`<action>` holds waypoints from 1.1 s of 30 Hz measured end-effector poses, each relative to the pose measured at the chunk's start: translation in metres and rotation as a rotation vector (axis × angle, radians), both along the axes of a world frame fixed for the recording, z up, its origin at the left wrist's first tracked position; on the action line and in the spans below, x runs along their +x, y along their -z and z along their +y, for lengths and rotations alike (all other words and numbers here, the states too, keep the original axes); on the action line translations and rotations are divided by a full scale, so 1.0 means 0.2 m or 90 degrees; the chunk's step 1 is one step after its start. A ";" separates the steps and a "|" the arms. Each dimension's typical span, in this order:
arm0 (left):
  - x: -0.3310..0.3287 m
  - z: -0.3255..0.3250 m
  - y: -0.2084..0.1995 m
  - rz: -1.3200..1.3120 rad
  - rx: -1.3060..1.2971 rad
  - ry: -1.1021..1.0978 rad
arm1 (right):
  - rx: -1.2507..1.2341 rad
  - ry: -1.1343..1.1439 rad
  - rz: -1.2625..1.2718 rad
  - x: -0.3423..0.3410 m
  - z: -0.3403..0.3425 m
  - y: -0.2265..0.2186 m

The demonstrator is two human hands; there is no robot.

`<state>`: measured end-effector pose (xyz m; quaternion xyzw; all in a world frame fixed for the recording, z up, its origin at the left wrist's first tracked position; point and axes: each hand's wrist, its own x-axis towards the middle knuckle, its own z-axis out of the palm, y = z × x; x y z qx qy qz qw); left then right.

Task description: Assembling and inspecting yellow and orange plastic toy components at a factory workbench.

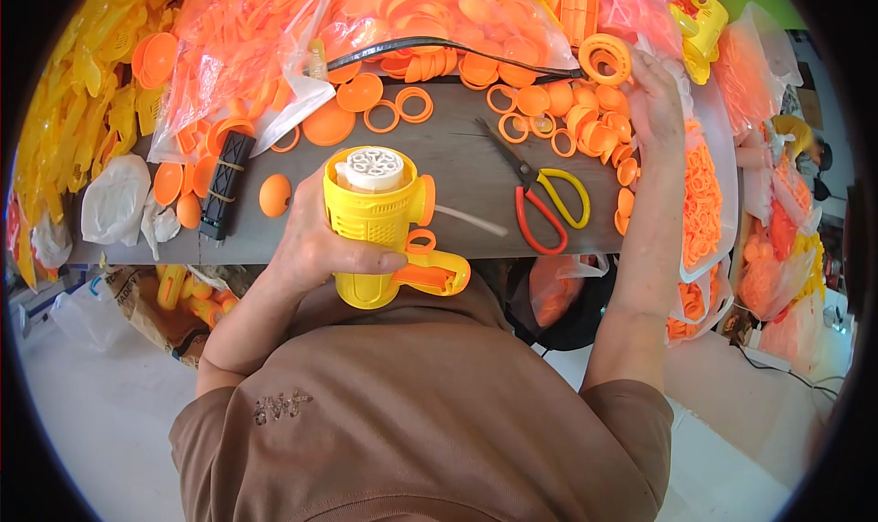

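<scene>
While in left grip, yellow casing near-upright, white insert uppermost.

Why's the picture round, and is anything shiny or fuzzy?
In the head view, the wide fisheye lens leaves black corners; in the head view, bright streaks shine on the clear bag, the yellow casing looks crisp, and the far right background looks softer.

Dark lettering stands on the brown shirt.
</scene>
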<state>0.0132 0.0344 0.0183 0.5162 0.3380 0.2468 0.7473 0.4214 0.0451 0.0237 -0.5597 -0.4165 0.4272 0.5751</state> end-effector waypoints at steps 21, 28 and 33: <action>-0.15 -0.11 0.02 -0.035 -0.096 -0.035 | 0.069 -0.265 -0.698 -0.99 -0.15 0.05; -0.12 -0.12 0.06 -0.061 -0.043 0.006 | 0.198 -0.394 -0.824 -0.93 -0.17 0.15; -0.07 -0.13 0.05 -0.040 0.049 0.010 | 0.079 -0.342 -0.411 -0.89 -0.17 -0.05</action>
